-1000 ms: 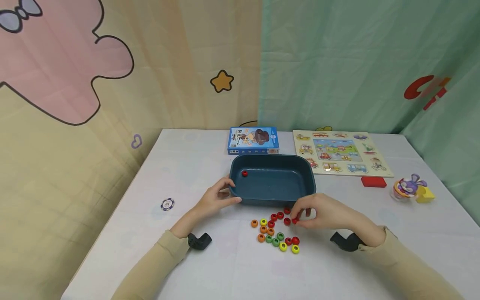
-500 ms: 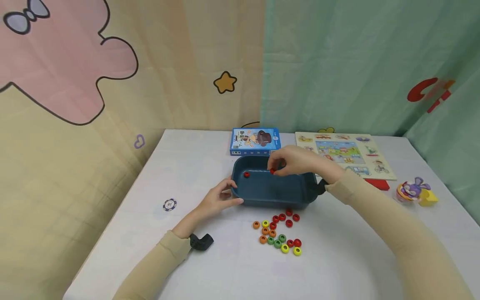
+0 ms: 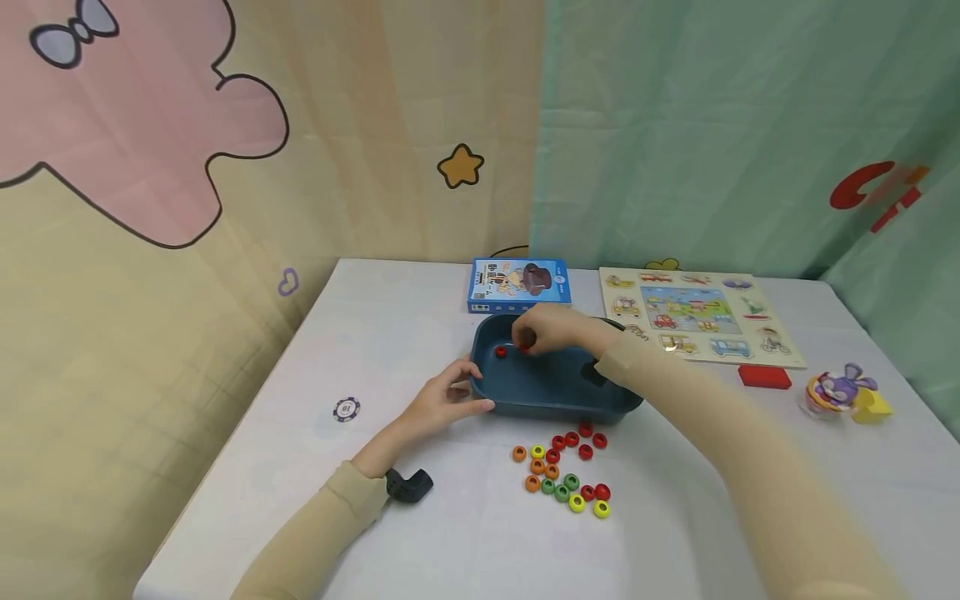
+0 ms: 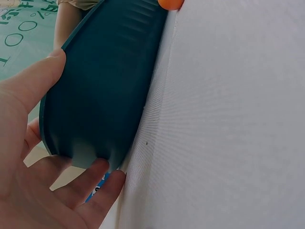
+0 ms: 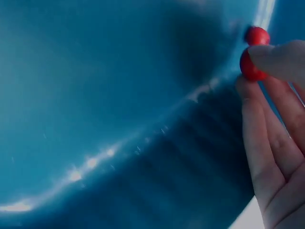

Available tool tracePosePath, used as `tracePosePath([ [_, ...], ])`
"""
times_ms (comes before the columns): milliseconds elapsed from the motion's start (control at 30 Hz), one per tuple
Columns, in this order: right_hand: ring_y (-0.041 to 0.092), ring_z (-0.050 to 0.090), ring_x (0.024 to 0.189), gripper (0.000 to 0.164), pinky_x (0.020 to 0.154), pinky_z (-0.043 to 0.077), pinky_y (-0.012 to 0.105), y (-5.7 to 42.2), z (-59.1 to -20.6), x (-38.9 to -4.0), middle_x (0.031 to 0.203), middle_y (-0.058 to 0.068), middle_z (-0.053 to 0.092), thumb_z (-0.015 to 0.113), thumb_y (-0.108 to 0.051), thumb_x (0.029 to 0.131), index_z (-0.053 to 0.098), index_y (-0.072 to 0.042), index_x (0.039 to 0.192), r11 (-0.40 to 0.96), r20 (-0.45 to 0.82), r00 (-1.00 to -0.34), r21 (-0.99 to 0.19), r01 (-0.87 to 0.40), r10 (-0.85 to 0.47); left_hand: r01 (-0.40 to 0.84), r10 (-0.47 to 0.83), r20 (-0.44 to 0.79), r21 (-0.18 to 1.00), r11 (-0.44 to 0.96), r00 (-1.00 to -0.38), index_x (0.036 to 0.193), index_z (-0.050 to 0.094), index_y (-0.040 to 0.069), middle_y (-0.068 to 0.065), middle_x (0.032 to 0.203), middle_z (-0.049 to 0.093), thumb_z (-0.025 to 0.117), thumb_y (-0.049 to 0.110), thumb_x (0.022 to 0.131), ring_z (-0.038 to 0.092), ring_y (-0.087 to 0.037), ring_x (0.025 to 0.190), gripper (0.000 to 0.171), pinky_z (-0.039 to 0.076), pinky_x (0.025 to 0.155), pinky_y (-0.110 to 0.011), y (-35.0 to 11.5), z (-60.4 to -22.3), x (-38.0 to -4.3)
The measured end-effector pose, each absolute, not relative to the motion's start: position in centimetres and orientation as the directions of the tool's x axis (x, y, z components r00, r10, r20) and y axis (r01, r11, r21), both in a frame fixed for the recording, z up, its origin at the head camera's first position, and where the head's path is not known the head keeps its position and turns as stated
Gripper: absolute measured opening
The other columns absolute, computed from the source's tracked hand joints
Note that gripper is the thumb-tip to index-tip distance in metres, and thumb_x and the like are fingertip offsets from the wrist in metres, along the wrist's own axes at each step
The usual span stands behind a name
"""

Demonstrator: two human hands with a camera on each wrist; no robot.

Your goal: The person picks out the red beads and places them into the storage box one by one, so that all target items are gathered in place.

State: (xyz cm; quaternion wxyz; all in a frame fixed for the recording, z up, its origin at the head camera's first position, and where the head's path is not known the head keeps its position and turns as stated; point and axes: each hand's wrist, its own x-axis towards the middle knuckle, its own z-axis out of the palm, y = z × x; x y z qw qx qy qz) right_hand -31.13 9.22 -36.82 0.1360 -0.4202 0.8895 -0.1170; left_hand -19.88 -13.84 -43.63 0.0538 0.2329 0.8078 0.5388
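My left hand (image 3: 438, 402) holds the left end of a dark blue plastic tray (image 3: 558, 410), thumb against the near rim and fingers on the outer end wall. Inside the tray my right hand (image 3: 551, 328) pinches a red bead (image 5: 251, 67) between thumb and fingers, low over the floor. Beside it lies another red bead (image 3: 501, 352), close to the held one in the right wrist view. In front of the tray several loose beads are scattered on the white table: red beads (image 3: 586, 452), orange beads (image 3: 537, 467), green beads (image 3: 562, 493) and yellow beads (image 3: 577, 503).
Behind the tray sits a blue game box (image 3: 519, 285), with a picture puzzle board (image 3: 701, 318) to its right. A red block (image 3: 764, 377), a purple rabbit toy (image 3: 836, 389) and a yellow block (image 3: 872, 407) stand right. A poker chip (image 3: 347, 409) lies left.
From the loose beads, my right hand has carried a red bead up into the tray and leftward, down beside the other red bead. The left hand stays on the tray's end.
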Motion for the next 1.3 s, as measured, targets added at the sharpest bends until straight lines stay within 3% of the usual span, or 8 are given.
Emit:
tracePosePath([
  [333, 0.012, 0.05, 0.073, 0.013, 0.068, 0.047, 0.024, 8.6, -38.5, -31.4, 0.079, -0.006, 0.057, 0.067, -0.011, 0.078, 0.066, -0.016, 0.089, 0.647, -0.142, -0.632, -0.232, -0.727, -0.761, 0.311, 0.44, 0.155, 0.899, 0.307, -0.885, 0.108, 0.047, 0.01, -0.009, 0.144, 0.024, 0.069, 0.036, 0.076, 0.04, -0.019, 0.121, 0.047, 0.043, 0.09, -0.035, -13.8, -43.6, -19.9],
  [567, 0.013, 0.052, 0.077, 0.018, 0.073, 0.048, 0.027, 9.1, -38.4, -31.1, 0.086, -0.005, 0.06, 0.067, -0.01, 0.078, 0.065, -0.017, 0.095, 0.653, -0.13, -0.645, -0.26, -0.711, -0.753, 0.306, 0.453, 0.153, 0.908, 0.286, -0.878, 0.109, 0.045, 0.0, -0.018, 0.144, 0.021, 0.068, 0.022, 0.079, 0.038, -0.029, 0.121, 0.044, 0.04, 0.092, -0.045, -13.4, -41.7, -18.7],
  [733, 0.013, 0.056, 0.088, 0.025, 0.081, 0.047, 0.033, 10.6, -36.0, -30.1, 0.097, -0.003, 0.062, 0.068, -0.012, 0.078, 0.064, -0.016, 0.102, 0.641, -0.059, -0.663, -0.334, -0.691, -0.746, 0.316, 0.459, 0.157, 0.902, 0.293, -0.875, 0.108, 0.045, -0.002, -0.022, 0.142, 0.021, 0.068, 0.015, 0.08, 0.038, -0.032, 0.121, 0.04, 0.04, 0.091, -0.047, -13.3, -40.4, -18.1],
  [933, 0.013, 0.057, 0.089, 0.026, 0.078, 0.049, 0.032, 13.9, -32.0, -26.3, 0.1, -0.002, 0.062, 0.067, -0.017, 0.08, 0.062, -0.015, 0.106, 0.595, 0.037, -0.658, -0.39, -0.703, -0.752, 0.322, 0.453, 0.161, 0.896, 0.305, -0.877, 0.107, 0.046, -0.002, -0.019, 0.142, 0.023, 0.068, 0.015, 0.079, 0.043, -0.029, 0.116, 0.039, 0.041, 0.091, -0.046, -13.3, -40.1, -18.2],
  [1033, 0.007, 0.056, 0.085, 0.024, 0.075, 0.05, 0.027, 16.0, -31.2, -23.6, 0.099, -0.007, 0.061, 0.066, -0.021, 0.081, 0.062, -0.018, 0.105, 0.55, 0.103, -0.641, -0.421, -0.721, -0.761, 0.311, 0.447, 0.149, 0.897, 0.314, -0.882, 0.107, 0.046, -0.002, -0.019, 0.142, 0.023, 0.069, 0.015, 0.079, 0.045, -0.03, 0.113, 0.04, 0.041, 0.09, -0.046, -13.2, -39.9, -18.2],
  [1300, 0.005, 0.058, 0.077, 0.023, 0.06, 0.051, 0.024, 20.8, -33.2, -16.4, 0.094, -0.011, 0.062, 0.067, -0.026, 0.08, 0.061, -0.022, 0.102, 0.407, 0.174, -0.618, -0.612, -0.677, -0.766, 0.3, 0.444, 0.139, 0.9, 0.317, -0.885, 0.107, 0.045, -0.003, -0.02, 0.143, 0.022, 0.069, 0.015, 0.079, 0.042, -0.032, 0.116, 0.041, 0.039, 0.091, -0.048, -13.2, -39.9, -18.2],
])
